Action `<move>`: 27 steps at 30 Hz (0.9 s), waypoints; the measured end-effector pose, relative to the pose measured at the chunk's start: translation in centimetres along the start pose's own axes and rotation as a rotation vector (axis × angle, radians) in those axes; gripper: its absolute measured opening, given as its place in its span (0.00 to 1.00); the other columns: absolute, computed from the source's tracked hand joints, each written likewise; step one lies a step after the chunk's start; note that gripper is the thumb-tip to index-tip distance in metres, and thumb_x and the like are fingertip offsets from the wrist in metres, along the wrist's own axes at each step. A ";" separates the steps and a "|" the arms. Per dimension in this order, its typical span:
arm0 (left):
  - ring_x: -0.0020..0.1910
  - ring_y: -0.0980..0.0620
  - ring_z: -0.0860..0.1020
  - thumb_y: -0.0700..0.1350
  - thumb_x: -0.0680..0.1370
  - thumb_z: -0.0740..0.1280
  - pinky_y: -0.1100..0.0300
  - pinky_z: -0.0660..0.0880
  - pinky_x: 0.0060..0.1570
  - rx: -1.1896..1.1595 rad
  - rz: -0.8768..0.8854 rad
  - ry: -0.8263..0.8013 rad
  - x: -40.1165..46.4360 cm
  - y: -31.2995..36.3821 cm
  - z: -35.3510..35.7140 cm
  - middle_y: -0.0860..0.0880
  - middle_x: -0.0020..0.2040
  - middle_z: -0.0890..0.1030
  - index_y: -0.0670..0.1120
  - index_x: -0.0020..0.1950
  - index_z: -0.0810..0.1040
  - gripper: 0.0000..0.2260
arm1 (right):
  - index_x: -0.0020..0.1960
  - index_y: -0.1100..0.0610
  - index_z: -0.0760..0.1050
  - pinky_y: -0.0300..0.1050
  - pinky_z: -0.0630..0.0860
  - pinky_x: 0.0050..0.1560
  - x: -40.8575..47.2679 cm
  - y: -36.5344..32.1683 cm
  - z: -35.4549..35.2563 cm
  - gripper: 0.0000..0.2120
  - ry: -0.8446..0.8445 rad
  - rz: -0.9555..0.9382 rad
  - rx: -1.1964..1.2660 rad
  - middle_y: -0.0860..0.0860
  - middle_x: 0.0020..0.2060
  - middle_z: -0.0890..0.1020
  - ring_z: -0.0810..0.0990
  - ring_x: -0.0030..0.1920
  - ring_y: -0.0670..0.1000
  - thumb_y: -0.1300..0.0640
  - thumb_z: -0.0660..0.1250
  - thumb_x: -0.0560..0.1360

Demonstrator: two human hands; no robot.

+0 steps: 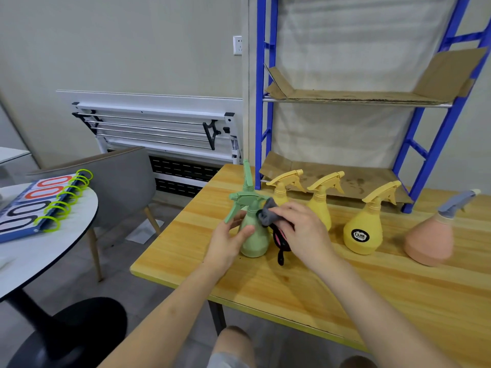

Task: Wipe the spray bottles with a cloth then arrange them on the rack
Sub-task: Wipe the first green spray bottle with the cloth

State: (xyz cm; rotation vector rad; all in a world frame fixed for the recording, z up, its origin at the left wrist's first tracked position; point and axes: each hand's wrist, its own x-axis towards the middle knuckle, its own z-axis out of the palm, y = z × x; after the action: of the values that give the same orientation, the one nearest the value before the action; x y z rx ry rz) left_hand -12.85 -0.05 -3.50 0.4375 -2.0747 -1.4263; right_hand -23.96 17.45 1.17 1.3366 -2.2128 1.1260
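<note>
A green spray bottle (253,235) stands upright near the left end of the wooden table (345,285). My left hand (225,243) grips its body from the left. My right hand (305,232) presses a grey cloth (267,213) against the bottle's neck from the right; a black and pink part of the cloth hangs below. Behind them stand two yellow spray bottles (283,191) (321,203), the nearer one partly hidden by my hand. A third yellow bottle (365,229) with a black label and a pink cone-shaped bottle (431,237) stand to the right.
A blue metal rack (265,102) with cardboard-lined shelves (358,96) rises behind the table's far edge. To the left are a grey chair (119,179) and a round white table (47,248) holding a flip scoreboard (34,205). A folded white frame (159,128) leans on the wall.
</note>
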 end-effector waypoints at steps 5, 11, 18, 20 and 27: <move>0.63 0.64 0.76 0.51 0.80 0.71 0.62 0.75 0.64 0.057 0.024 0.000 0.0 -0.2 0.0 0.56 0.64 0.79 0.50 0.71 0.76 0.19 | 0.65 0.48 0.83 0.35 0.77 0.61 -0.9 -0.5 1.0 0.17 0.064 0.371 0.412 0.40 0.57 0.85 0.81 0.59 0.38 0.64 0.68 0.82; 0.57 0.69 0.77 0.48 0.81 0.70 0.77 0.72 0.52 0.120 0.039 0.003 0.4 -0.6 0.0 0.50 0.66 0.77 0.48 0.71 0.76 0.18 | 0.72 0.46 0.77 0.30 0.78 0.52 -2.1 -2.5 3.8 0.16 -0.074 0.452 0.604 0.41 0.57 0.85 0.83 0.57 0.40 0.57 0.61 0.87; 0.59 0.66 0.77 0.51 0.80 0.70 0.75 0.72 0.57 0.149 0.057 -0.016 0.7 -0.7 -0.3 0.50 0.65 0.79 0.46 0.72 0.77 0.21 | 0.56 0.56 0.81 0.49 0.75 0.46 -3.0 0.6 4.6 0.09 -0.180 0.503 0.267 0.53 0.43 0.85 0.81 0.44 0.55 0.57 0.63 0.85; 0.59 0.65 0.77 0.52 0.81 0.70 0.72 0.73 0.60 0.164 0.063 -0.023 0.7 -0.5 -0.3 0.51 0.65 0.79 0.47 0.72 0.77 0.21 | 0.56 0.56 0.81 0.50 0.76 0.47 -3.0 0.6 4.2 0.08 -0.211 0.500 0.250 0.53 0.44 0.84 0.81 0.45 0.56 0.57 0.63 0.85; 0.62 0.61 0.77 0.48 0.83 0.68 0.58 0.75 0.67 0.201 0.092 -0.084 0.5 -0.5 -0.9 0.51 0.67 0.79 0.47 0.73 0.76 0.19 | 0.65 0.49 0.80 0.39 0.79 0.51 -1.0 -2.5 3.0 0.12 -0.120 0.356 0.389 0.45 0.53 0.86 0.82 0.53 0.46 0.56 0.63 0.85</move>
State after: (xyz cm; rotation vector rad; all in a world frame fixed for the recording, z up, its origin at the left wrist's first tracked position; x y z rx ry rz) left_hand -12.73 -1.17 -3.55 0.3614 -2.2858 -1.2075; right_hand -20.96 15.13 -0.24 1.1970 -2.4761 1.7186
